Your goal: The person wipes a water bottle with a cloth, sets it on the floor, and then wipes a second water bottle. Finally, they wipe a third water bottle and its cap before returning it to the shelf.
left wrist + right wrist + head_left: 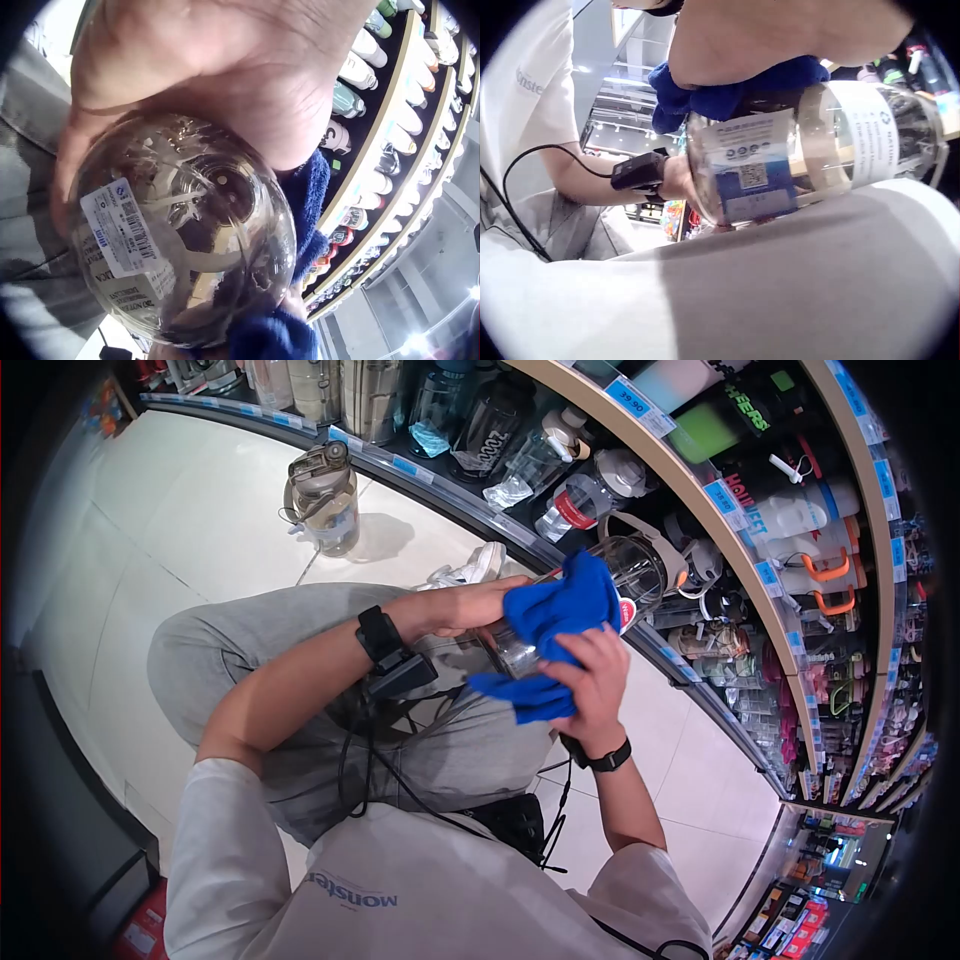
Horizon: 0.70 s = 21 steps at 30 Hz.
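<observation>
A large clear water bottle lies tilted across the person's front, above the lap. My left hand holds it near its base, with the palm against the wall in the left wrist view. The round bottle bottom faces that camera and bears a white barcode sticker. With curled fingers, my right hand grips a blue cloth against the bottle's side. Part of the cloth drapes over the bottle and part hangs below the hand. A blue and white label shows on the bottle in the right wrist view.
A smoky water bottle with a dark lid stands on the tiled floor. Curved shelves packed with bottles run close in front and to the right. Black cables hang over the lap from the wrist devices.
</observation>
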{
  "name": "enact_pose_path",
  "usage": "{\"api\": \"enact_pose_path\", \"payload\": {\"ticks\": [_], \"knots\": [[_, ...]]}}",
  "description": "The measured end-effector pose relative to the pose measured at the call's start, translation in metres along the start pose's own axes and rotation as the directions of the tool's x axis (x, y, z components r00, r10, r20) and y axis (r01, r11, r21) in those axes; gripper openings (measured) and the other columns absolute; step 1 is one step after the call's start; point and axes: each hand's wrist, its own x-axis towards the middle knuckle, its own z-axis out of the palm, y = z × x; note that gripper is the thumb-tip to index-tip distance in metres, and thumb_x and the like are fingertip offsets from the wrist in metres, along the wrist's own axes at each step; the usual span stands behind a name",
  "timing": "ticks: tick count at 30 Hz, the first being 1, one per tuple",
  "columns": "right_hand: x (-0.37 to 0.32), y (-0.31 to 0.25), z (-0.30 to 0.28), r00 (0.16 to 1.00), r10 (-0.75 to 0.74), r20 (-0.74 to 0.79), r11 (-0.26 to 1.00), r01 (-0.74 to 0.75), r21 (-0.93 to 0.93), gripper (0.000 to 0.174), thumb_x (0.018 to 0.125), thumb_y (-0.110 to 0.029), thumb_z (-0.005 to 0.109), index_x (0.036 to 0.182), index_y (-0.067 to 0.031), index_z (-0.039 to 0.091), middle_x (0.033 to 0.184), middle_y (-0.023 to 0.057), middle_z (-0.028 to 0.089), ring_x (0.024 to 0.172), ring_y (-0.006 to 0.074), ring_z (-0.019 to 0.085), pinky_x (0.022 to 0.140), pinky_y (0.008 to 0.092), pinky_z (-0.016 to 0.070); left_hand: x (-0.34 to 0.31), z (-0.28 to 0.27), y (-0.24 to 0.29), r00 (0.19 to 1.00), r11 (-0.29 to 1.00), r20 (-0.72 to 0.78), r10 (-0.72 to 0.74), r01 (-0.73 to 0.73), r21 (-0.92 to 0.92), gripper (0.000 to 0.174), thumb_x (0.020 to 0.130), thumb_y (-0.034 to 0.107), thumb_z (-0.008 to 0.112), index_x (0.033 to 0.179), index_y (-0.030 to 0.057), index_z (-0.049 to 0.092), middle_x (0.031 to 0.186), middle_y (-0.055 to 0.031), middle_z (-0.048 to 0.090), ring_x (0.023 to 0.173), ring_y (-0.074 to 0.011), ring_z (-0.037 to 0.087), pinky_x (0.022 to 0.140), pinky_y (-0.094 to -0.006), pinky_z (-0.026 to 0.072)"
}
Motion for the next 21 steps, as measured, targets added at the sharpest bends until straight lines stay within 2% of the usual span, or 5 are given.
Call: {"api": "enact_pose_path", "payload": {"ticks": [2,5,15,18,21], "knots": [[0.003,0.012,-0.003,0.998,0.037,-0.042,0.999,-0.038,-0.028,0.04,0.085,-0.046,0.071,0.11,-0.0152,0.072,0.133,0.0107,0.066,0.122,0.037,0.059,0.11,0.0564,0.0405,-0.008,0.014,0.03,0.955,0.956,-0.108,-0.277,0.286,0.072,0.082,0.105,0.063,0.051,0.156,0.0004,0.035,0.141,-0.0114,0.057,0.118,-0.02,0.063,0.086,-0.0343,0.0604],[0.006,0.035,-0.005,0.962,0.162,-0.22,0.981,-0.181,-0.065,0.04,0.075,-0.029,0.078,0.11,-0.011,0.071,0.133,0.0139,0.066,0.124,0.0389,0.058,0.11,0.0525,0.041,-0.005,0.014,0.031,0.958,0.956,-0.099,-0.267,0.277,0.095,0.092,0.099,0.074,0.052,0.152,0.0008,0.037,0.138,-0.013,0.057,0.109,-0.0215,0.064,0.077,-0.0359,0.0611],[0.004,0.055,0.008,0.783,0.529,-0.327,0.848,-0.47,0.246,0.028,0.089,-0.003,0.062,0.116,-0.0003,0.067,0.141,0.0242,0.056,0.133,0.0379,0.054,0.115,0.0457,0.037,-0.003,0.011,0.025,0.951,0.951,-0.012,-0.308,0.308,0.0,0.089,0.096,0.072,0.061,0.145,-0.0016,0.05,0.124,-0.0132,0.058,0.119,-0.0248,0.061,0.091,-0.0457,0.06],[-0.005,0.047,0.019,0.735,0.592,-0.332,0.795,-0.464,0.391,0.025,0.096,-0.005,0.058,0.119,-0.0004,0.064,0.143,0.0231,0.055,0.135,0.0352,0.052,0.116,0.0453,0.0356,-0.008,0.022,0.032,0.973,0.973,-0.02,-0.23,0.229,-0.035,0.069,0.104,0.054,0.062,0.153,0.0107,0.04,0.129,-0.0075,0.058,0.116,-0.0174,0.059,0.092,-0.041,0.058],[-0.01,0.04,0.017,0.737,0.6,-0.312,0.793,-0.493,0.359,0.029,0.094,0.001,0.05,0.12,0.0015,0.062,0.143,0.0234,0.054,0.135,0.0337,0.053,0.116,0.0441,0.0362,-0.009,0.026,0.044,0.985,0.984,-0.013,-0.173,0.174,0.046,0.086,0.098,0.058,0.066,0.162,0.0154,0.026,0.133,-0.0093,0.053,0.117,-0.0196,0.058,0.091,-0.0443,0.0581]]}}
